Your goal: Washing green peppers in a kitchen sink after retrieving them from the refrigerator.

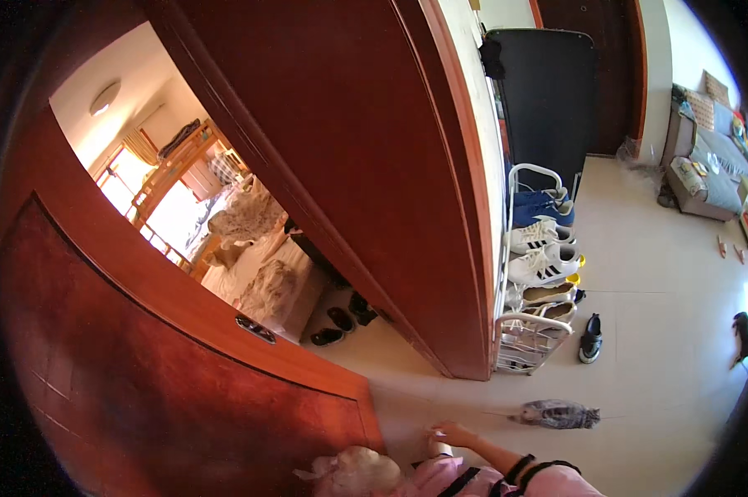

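Note:
Low in the picture, my right hand (456,433) is held in front of my body, below a pink sleeve (554,481) with dark bands. Its fingers are at a small white thing (441,448), too small to name, and their grip is unclear. My left hand cannot be made out. A pale, soft, blurred bundle (363,473) is at the bottom, beside the pink clothing. To my left stands a reddish-brown wooden door (163,373) with a metal handle plate (255,329). A grey tabby cat (557,414) is on the tiled floor (647,373) beyond my right hand.
A white metal shoe rack (526,348) holds several shoes, including white striped sneakers (542,266). One black shoe (591,339) lies beside it. A black panel (545,105) leans behind. A sofa (709,186) and a dark animal (743,337) are at right. A bed (281,286) shows through the doorway.

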Demonstrator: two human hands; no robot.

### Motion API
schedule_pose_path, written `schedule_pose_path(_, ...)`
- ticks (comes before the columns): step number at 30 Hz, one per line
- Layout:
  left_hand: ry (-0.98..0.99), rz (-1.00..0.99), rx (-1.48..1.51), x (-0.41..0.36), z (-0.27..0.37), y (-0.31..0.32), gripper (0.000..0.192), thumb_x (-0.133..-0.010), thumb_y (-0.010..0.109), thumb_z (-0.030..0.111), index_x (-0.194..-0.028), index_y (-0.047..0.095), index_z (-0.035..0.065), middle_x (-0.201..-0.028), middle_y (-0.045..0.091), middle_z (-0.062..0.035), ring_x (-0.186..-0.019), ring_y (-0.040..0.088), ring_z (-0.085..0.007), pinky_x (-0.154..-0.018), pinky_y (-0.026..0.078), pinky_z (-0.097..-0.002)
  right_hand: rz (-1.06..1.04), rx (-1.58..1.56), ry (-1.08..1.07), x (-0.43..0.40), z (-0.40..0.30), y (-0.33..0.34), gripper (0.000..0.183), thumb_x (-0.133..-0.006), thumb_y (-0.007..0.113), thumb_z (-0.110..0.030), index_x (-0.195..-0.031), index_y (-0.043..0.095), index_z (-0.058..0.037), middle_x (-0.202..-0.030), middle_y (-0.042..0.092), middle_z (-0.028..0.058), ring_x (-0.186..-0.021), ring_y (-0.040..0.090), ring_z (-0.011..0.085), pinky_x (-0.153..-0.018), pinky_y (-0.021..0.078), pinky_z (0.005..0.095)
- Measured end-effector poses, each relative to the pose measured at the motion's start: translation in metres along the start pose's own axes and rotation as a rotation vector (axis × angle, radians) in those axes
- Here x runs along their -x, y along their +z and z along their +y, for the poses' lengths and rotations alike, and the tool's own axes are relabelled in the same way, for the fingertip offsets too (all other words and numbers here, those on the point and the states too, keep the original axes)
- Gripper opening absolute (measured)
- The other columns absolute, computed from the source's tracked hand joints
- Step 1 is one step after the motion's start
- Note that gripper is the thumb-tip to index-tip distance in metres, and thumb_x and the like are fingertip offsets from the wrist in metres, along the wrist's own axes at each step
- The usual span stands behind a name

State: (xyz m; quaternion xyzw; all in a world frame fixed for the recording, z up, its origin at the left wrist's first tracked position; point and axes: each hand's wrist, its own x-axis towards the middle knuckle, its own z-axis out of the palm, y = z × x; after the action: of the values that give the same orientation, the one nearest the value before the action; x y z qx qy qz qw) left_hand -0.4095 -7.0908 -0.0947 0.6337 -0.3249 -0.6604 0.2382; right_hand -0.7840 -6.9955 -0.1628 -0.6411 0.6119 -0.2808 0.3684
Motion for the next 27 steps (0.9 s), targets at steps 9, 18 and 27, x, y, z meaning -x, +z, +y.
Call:
schedule_pose_path(9,0.057,-0.156,-0.142,-0.026,-0.047,0.096,0.030,-0.071,0.063,0.018,-0.095,0.059,0.0013,-0.092,0.058,-0.0079,-0.085,0.055,-0.0169,-0.074,0.046,-0.0304,0.614,-0.124,0.935,0.331,0.112,-0.025,0.027,-0.075,0.055,-0.028,-0.088,0.065,-0.0066,-0.081,0.065,0.0127,-0.079,0.062,0.0254,-0.071,0.0483,0.0329)
schedule_pose_path(18,0.124,-0.227,-0.616,0.015,-0.079,0.329,0.031,-0.071,0.063,0.018,-0.096,0.059,0.0006,-0.093,0.059,-0.0083,-0.085,0.055,-0.0170,-0.074,0.046,-0.0305,0.861,-0.907,1.286,0.627,0.154,0.091,0.018,-0.077,0.050,-0.017,-0.083,0.064,-0.0081,-0.078,0.065,0.0073,-0.064,0.062,0.0188,-0.061,0.0484,0.0325)
schedule_pose_path(27,0.121,-0.626,-0.658,0.100,-0.135,0.560,0.037,-0.069,0.051,0.003,-0.106,0.054,-0.0015,-0.098,0.058,-0.0085,-0.084,0.057,-0.0186,-0.070,0.047,-0.0313,1.024,-0.662,0.975,0.758,0.201,0.116,0.023,-0.076,0.057,-0.021,-0.071,0.060,0.0013,-0.061,0.056,0.0056,-0.053,0.051,0.0139,-0.047,0.0409,0.0280)
